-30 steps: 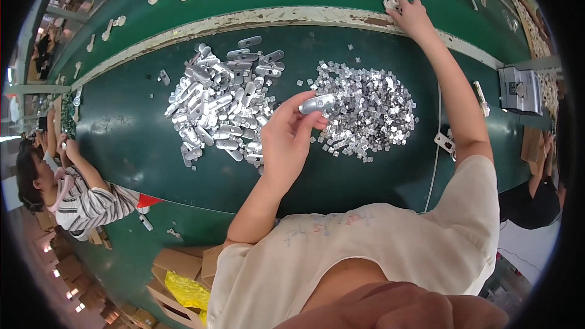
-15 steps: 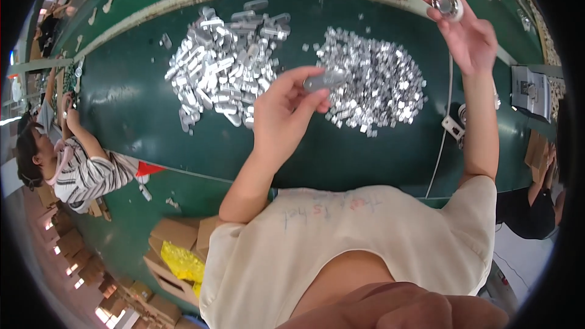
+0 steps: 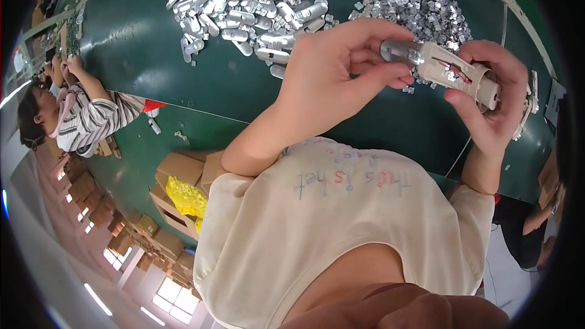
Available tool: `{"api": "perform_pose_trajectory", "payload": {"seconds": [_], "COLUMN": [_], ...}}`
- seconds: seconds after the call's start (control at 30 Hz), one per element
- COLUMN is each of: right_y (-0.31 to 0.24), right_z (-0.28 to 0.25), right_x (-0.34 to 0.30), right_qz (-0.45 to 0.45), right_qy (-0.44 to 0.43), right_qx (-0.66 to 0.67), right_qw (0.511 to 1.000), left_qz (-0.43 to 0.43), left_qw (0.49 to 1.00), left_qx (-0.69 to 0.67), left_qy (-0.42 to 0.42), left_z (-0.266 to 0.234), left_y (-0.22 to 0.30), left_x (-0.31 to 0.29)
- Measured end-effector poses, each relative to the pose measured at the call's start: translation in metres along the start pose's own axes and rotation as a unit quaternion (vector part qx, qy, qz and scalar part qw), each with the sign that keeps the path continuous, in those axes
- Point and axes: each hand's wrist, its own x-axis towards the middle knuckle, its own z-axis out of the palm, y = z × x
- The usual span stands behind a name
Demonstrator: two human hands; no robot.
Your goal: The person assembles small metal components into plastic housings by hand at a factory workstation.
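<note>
Silver cover (image 3: 399, 52) up against cream housing (image 3: 440, 68), both hands at work!

From the head camera, take the heap of small metal squares (image 3: 420, 9) as our landmark. Just on the wearer's side of it, here's the action: the left hand (image 3: 332, 70) has the silver cover pinched between thumb and fingers, and the cover's end meets the narrow end of the cream housing. Whether it is seated there, I can't tell. Over on the right, the right hand (image 3: 503, 88) is wrapped around the housing's round end, thumb on the near side, fingers around the far side. Look into the open body: red wires (image 3: 457, 73) inside!

Left of the heap, a loose pile of silver covers (image 3: 234, 18) sprawls over the green table (image 3: 134, 55). To the right of the heap and nearer the wearer, more assembled parts (image 3: 531, 103) sit just past the right hand. Far left of the heap, a co-worker in a striped top (image 3: 91, 119) leans in at the table; well down on the near-left side, a yellow plastic bag (image 3: 186, 196) pokes from cardboard boxes (image 3: 183, 169).
</note>
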Motion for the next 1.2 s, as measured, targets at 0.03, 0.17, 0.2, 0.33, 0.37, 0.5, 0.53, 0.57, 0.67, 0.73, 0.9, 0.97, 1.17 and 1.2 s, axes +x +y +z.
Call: {"api": "perform_pose_trajectory", "payload": {"seconds": [0.03,0.17,0.2,0.33,0.37,0.5,0.53,0.57,0.67,0.73,0.9,0.97,1.17,1.2], "right_y": [0.004,-0.015,-0.014,-0.009,-0.01,-0.012,-0.012,-0.012,-0.011,-0.01,-0.015,-0.006,0.002,0.0], "right_z": [-0.004,-0.001,0.0,0.002,0.002,0.002,0.001,0.001,0.001,0.0,0.001,0.006,0.012,0.015], "right_x": [0.007,0.012,0.012,0.012,0.011,0.009,0.009,0.009,0.009,0.009,0.007,0.006,-0.005,-0.005], "right_qz": [-0.106,-0.08,-0.082,-0.102,-0.1,-0.08,-0.086,-0.084,-0.082,-0.087,-0.072,-0.067,0.074,0.051], "right_qy": [-0.054,-0.078,-0.08,-0.084,-0.083,-0.074,-0.075,-0.074,-0.069,-0.073,-0.072,-0.08,-0.037,-0.02], "right_qx": [-0.077,-0.186,-0.188,-0.197,-0.196,-0.215,-0.221,-0.221,-0.215,-0.219,-0.236,-0.222,-0.068,-0.093], "right_qw": [0.99,0.976,0.975,0.971,0.972,0.97,0.969,0.969,0.971,0.969,0.966,0.969,0.994,0.994], "left_qz": [0.004,-0.014,-0.014,0.007,0.005,-0.027,-0.031,-0.033,-0.044,-0.023,-0.023,0.001,0.142,0.156], "left_qw": [1.0,0.999,0.999,0.999,0.999,0.998,0.998,0.998,0.996,0.999,0.998,0.999,0.981,0.977], "left_qx": [-0.014,0.009,-0.005,-0.013,-0.013,-0.051,-0.054,-0.054,-0.071,-0.036,-0.05,-0.021,0.083,0.094], "left_qy": [-0.01,-0.047,-0.042,-0.043,-0.044,-0.016,-0.013,-0.014,-0.007,-0.007,0.003,0.05,0.105,0.11], "left_z": [0.002,0.0,0.002,0.002,0.003,0.009,0.01,0.01,0.012,0.013,0.018,0.019,0.024,0.023], "left_y": [0.0,0.005,0.005,0.001,0.001,0.005,0.006,0.006,0.007,0.007,0.002,-0.002,-0.017,-0.022], "left_x": [0.0,-0.001,-0.003,-0.001,-0.001,-0.001,0.0,0.0,0.0,0.001,0.008,0.007,0.007,0.006]}}
